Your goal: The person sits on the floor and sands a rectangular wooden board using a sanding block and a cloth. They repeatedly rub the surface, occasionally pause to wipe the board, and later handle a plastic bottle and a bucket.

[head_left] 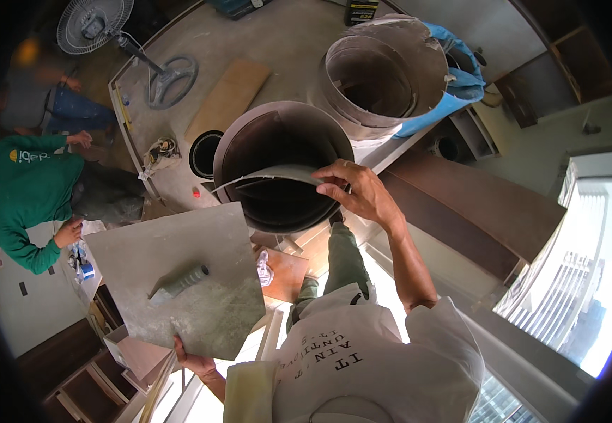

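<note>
My left hand (194, 363) holds the lower edge of a flat, square, dusty grey board (207, 296); its fingers are mostly hidden beneath. A grey-green, bottle-like thing (181, 282) lies on the board. With thumb and fingers, my right hand (362, 192) pinches the edge of a thin curved sheet (277, 171). That sheet stands inside the mouth of a wide brown roll of sheet material (285, 116), and the roll's inside is dark.
Behind, a second large roll (369, 53) stands beside blue plastic sheeting (454, 95). A person in a green top (34, 190) is at the left. On the worktop are a fan (168, 79), a wooden board (232, 92) and a dark round tub (205, 154). Brown panels (468, 204) lie at the right.
</note>
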A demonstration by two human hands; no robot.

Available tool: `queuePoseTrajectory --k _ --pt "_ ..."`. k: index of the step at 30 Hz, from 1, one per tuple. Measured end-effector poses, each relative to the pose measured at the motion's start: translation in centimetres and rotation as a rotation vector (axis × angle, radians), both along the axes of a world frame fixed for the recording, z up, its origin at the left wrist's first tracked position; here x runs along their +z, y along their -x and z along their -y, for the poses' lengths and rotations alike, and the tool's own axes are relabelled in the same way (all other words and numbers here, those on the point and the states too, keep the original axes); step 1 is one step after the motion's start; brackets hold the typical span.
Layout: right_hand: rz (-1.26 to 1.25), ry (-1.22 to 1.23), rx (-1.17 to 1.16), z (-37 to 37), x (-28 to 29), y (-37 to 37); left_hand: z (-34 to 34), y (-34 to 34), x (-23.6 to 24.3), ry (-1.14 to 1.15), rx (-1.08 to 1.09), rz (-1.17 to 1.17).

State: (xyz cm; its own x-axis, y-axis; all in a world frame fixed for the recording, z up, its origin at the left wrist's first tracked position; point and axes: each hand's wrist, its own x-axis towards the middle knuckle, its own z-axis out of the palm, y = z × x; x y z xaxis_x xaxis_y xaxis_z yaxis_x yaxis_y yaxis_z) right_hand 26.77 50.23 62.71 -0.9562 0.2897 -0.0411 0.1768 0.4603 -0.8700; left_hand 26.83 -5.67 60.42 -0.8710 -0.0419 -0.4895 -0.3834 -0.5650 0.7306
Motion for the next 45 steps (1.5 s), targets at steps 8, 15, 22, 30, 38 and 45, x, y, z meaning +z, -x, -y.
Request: queuePoseTrajectory --k 8,15,22,30,38,45 --pt "0.021 -0.662 -0.116 -12.6 1.0 5.1 -8.3 -2.6 1.7 0.791 0.057 -0.262" --pt "0.162 -0.682 0.254 -16.5 -2.8 8.0 -14.2 -1.3 2.9 0.336 0.417 0.044" --pt "0.051 -0.725 0.170 -17.2 -0.5 8.7 -14.0 -1.5 1.7 0.191 0.561 0.171" --pt "-0.012 -0.856 0.124 -14.7 -1.1 6.5 -11.8 -2.9 -0.6 0.086 0.605 0.185" --pt "0.015 -0.800 0.054 -15.5 -1.4 3.9 -9.3 -1.7 -1.3 -0.064 0.402 0.039" --pt "0.129 -0.608 0.049 -13.8 5.0 8.1 -8.1 -1.7 -1.7 -0.230 0.284 -0.096"
